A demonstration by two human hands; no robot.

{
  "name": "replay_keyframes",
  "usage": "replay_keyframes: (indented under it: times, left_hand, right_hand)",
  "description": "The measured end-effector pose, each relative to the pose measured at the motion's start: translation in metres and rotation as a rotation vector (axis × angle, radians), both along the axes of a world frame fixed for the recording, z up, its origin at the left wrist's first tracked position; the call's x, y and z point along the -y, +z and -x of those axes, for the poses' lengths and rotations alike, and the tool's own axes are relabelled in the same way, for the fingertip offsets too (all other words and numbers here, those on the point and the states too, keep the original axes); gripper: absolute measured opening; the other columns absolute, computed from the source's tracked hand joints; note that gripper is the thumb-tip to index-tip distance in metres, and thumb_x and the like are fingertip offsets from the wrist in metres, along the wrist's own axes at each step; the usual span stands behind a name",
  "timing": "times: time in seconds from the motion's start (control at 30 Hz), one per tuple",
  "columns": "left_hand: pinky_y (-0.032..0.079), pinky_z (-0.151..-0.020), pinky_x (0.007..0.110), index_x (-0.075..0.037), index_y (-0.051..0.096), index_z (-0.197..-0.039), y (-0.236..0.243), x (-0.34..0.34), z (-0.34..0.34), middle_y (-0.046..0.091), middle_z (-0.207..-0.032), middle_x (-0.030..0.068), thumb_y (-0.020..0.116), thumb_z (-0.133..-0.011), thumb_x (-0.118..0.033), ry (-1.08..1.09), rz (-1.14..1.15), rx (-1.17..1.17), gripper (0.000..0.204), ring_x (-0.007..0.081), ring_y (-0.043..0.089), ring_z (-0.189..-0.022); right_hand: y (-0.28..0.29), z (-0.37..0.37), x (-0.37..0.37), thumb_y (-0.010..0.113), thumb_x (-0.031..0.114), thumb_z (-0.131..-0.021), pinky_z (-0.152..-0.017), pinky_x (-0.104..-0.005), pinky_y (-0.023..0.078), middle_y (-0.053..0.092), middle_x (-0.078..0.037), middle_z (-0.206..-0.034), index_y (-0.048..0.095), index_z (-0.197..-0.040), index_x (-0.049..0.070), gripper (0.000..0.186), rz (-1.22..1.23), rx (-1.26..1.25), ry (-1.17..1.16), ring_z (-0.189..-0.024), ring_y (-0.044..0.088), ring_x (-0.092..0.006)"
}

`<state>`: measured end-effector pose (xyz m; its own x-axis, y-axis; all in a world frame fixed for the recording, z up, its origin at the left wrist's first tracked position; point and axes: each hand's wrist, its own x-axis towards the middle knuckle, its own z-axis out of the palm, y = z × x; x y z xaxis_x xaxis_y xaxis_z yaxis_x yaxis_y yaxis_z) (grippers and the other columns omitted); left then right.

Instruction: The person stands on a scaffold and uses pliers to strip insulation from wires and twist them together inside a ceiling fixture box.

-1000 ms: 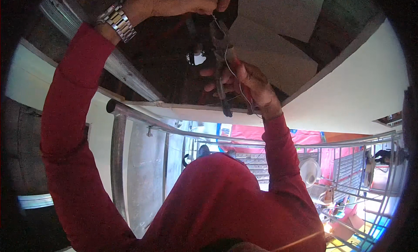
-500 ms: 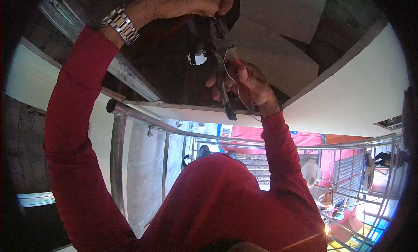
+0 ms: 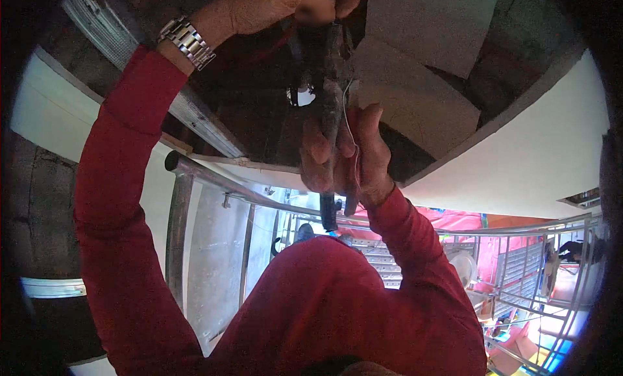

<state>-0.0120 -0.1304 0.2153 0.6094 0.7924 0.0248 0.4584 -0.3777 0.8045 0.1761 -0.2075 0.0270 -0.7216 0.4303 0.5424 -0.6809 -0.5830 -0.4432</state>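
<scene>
Overhead, inside a dark ceiling opening, my left hand (image 3: 318, 4) is closed in a pinch at the upper edge of the view. Its fingertips are blurred and partly cut off; a thin wire (image 3: 347, 119) runs up toward them. Below it, my right hand (image 3: 350, 152) wraps round a pair of worn pliers (image 3: 333, 110), with the handles pointing down toward me. The pliers' head is up close under my left fingers, and dimness hides whether the jaws touch the wire. The wire passes along the pliers and across my right hand.
A metal channel (image 3: 204, 126) crosses the opening at left, and brownish boards (image 3: 422, 97) lie inside it at right. Pale ceiling panel (image 3: 513, 149) borders it. A scaffold pipe rail (image 3: 217, 180) runs below; steps (image 3: 379, 259) and metal railings (image 3: 519, 291) show farther down.
My right hand has lowered slightly and turned, bringing the pliers more upright with their handle ends lower. My left hand has shifted a little to the right, still pinched.
</scene>
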Motion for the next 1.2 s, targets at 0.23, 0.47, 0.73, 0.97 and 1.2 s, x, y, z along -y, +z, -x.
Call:
replay_keyframes:
  times: [0.23, 0.47, 0.73, 0.97, 1.2]
  left_hand:
    - [0.035, -0.061, 0.023, -0.009, 0.061, -0.099, -0.001, 0.000, 0.000, 0.054, -0.087, -0.0036, 0.065, -0.086, -0.010, 0.013, -0.002, 0.179, 0.013, 0.0047, 0.044, -0.071]
    - [0.035, -0.060, 0.022, -0.009, 0.061, -0.098, -0.010, -0.005, 0.001, 0.055, -0.087, -0.0036, 0.066, -0.086, -0.010, -0.032, -0.002, 0.312, 0.013, 0.0045, 0.044, -0.069]
    - [0.036, -0.059, 0.021, -0.008, 0.061, -0.097, -0.020, -0.006, -0.001, 0.055, -0.086, -0.0034, 0.068, -0.085, -0.007, -0.045, 0.009, 0.432, 0.014, 0.0042, 0.045, -0.067]
    - [0.043, -0.066, 0.024, -0.008, 0.060, -0.103, -0.041, -0.004, 0.009, 0.057, -0.090, -0.0014, 0.068, -0.097, -0.010, -0.059, -0.072, 0.304, 0.010, 0.0056, 0.051, -0.075]
    - [0.050, -0.095, 0.035, -0.007, 0.059, -0.120, -0.057, 0.015, -0.002, 0.059, -0.115, 0.0058, 0.068, -0.101, -0.022, 0.075, -0.450, 0.187, 0.026, 0.0154, 0.057, -0.108]
  right_hand:
    - [0.012, 0.010, 0.011, 0.033, 0.066, -0.103, -0.044, -0.0329, 0.046, 0.051, -0.006, -0.081, 0.048, -0.089, 0.012, 0.059, 0.121, -0.213, 0.138, -0.055, 0.056, -0.0179]
    - [0.019, 0.024, 0.023, 0.035, 0.068, -0.101, -0.039, -0.0317, 0.043, 0.051, -0.004, -0.079, 0.053, -0.111, 0.008, 0.064, 0.240, -0.316, 0.236, -0.049, 0.050, -0.0135]
    - [0.005, 0.025, 0.014, 0.037, 0.069, -0.101, -0.051, -0.0402, 0.055, 0.062, -0.012, -0.093, 0.053, -0.108, 0.005, 0.066, 0.236, -0.387, 0.340, -0.063, 0.063, -0.0225]
    - [-0.042, -0.005, -0.014, 0.055, 0.058, -0.100, -0.087, -0.0513, 0.059, 0.065, -0.021, -0.118, 0.055, -0.106, 0.007, 0.051, -0.033, 0.490, -0.363, -0.096, 0.070, -0.0335]
    - [-0.041, -0.024, 0.000, 0.074, 0.035, -0.095, -0.081, -0.0402, 0.063, 0.072, -0.019, -0.107, 0.063, -0.105, -0.001, 0.039, -0.134, 0.329, -0.597, -0.094, 0.073, -0.0256]
